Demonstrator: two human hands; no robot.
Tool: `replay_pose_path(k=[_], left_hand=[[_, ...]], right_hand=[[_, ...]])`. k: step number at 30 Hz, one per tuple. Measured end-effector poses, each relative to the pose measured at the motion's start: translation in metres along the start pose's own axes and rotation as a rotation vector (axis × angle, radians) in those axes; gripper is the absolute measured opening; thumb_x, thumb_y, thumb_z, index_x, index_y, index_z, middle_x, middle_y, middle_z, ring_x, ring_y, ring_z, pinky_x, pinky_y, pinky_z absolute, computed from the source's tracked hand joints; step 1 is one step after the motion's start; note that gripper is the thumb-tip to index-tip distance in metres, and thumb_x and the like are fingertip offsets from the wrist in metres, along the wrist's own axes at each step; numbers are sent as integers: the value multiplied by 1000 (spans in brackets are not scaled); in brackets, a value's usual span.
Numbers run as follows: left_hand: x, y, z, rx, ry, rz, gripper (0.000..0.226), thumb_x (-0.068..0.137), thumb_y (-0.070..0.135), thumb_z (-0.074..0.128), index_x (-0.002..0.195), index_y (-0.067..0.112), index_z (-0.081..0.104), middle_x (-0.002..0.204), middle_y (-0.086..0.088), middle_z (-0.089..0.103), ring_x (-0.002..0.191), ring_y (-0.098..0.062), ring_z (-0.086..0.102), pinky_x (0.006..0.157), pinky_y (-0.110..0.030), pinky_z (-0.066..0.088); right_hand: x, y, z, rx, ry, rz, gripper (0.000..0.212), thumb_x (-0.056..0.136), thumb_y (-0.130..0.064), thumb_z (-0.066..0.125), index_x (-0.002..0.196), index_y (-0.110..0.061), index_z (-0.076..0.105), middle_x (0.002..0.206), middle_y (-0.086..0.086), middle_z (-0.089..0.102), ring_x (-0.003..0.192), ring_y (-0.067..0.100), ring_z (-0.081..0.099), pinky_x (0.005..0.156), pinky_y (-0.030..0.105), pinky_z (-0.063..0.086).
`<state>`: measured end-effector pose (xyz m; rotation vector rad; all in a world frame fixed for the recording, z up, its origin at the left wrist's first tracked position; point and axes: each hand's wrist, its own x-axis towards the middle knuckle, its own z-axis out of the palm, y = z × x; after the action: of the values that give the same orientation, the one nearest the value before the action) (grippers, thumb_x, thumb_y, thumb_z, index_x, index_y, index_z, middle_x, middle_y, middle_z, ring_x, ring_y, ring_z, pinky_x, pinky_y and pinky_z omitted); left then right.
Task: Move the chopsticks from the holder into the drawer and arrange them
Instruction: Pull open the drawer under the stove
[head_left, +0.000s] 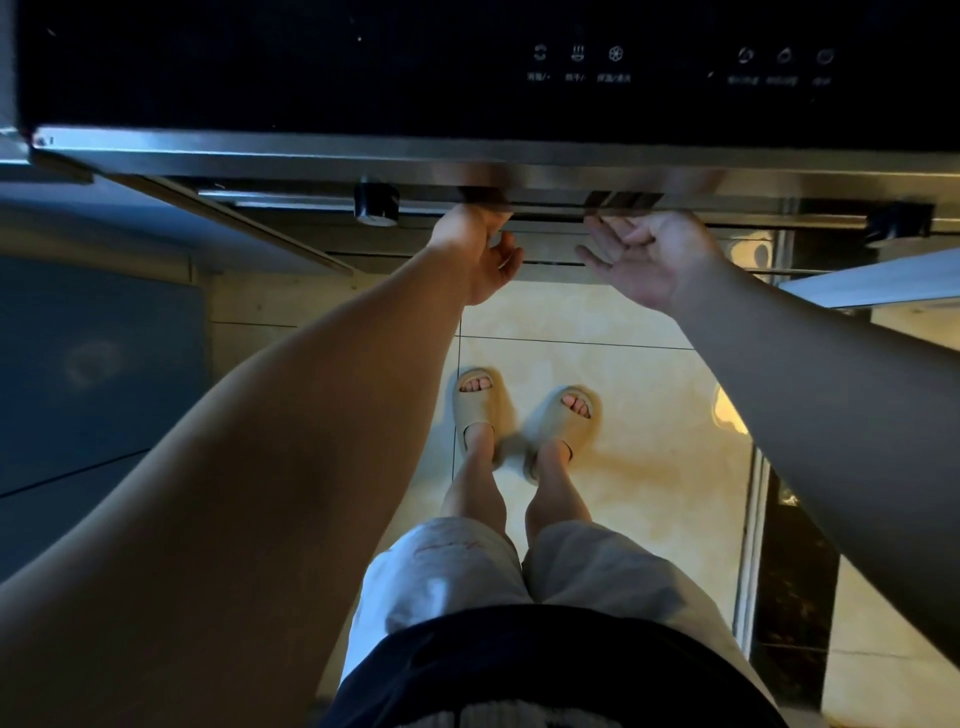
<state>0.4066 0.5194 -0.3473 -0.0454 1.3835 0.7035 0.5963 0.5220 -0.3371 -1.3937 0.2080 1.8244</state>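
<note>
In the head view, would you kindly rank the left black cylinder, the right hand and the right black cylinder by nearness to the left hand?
1 and 2, too close to call: left black cylinder, just left of the left hand; right hand, just right of it.
3. right black cylinder, at the far right.
</note>
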Motion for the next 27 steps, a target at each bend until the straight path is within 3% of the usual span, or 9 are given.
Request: replay_pose_path(k=[3, 7, 11, 16, 19, 23, 27], left_hand=[[0, -5, -1, 11, 39, -4, 16, 96, 10, 48, 82, 14, 54, 64, -2, 44, 60, -13, 48, 68, -29, 51], [-6, -27, -10, 6, 95, -43, 13, 98, 12, 46, 89, 12, 56, 71, -4, 48, 61, -13, 48, 65, -27, 51], [-17, -51, -22, 3, 127, -68, 15, 97, 9, 48, 102, 10, 62, 84, -4, 52, 64, -13, 49, 62, -28, 51], [-34, -77, -36, 38, 160, -128, 19, 96, 8, 46, 96, 11, 65, 83, -4, 53, 61, -13, 48, 74, -32, 52], [-49, -94, -44, 37, 179, -164, 21, 97, 6, 42, 90, 10, 62, 82, -6, 51, 60, -14, 47, 59, -28, 48], [-70, -117, -57, 24, 144, -209, 17, 94, 3, 44, 87, 9, 58, 80, -7, 47, 66, -16, 46, 62, -28, 44], [-84, -132, -65, -9, 141, -267, 17, 92, -1, 43, 85, 10, 54, 72, -5, 46, 59, -15, 43, 58, -30, 42]], right_hand=[[1, 5, -7, -22, -10, 5, 62, 85, 13, 18, 144, -1, 27, 122, 13, 54, 130, 28, 49, 109, 53, 36], [-7, 20, -26, -44, -11, 21, 67, 81, 14, 20, 144, -4, 28, 146, 12, 43, 127, 26, 52, 102, 51, 39], [-19, 39, -45, -75, -4, 59, 72, 79, 13, 18, 149, -5, 19, 152, 11, 35, 119, 25, 54, 95, 48, 42], [-39, 59, -64, -89, 51, 107, 70, 78, 15, 19, 146, -1, 23, 145, 12, 42, 110, 25, 58, 95, 47, 41], [-53, 72, -77, -89, 92, 155, 66, 80, 14, 21, 143, -1, 28, 135, 13, 49, 109, 26, 59, 97, 49, 40], [-73, 91, -94, -81, 119, 186, 58, 80, 14, 21, 131, -8, 38, 119, 12, 58, 105, 25, 60, 94, 50, 42], [-85, 103, -104, -83, 181, 233, 56, 82, 13, 18, 132, -2, 39, 117, 14, 58, 116, 30, 56, 97, 51, 40]])
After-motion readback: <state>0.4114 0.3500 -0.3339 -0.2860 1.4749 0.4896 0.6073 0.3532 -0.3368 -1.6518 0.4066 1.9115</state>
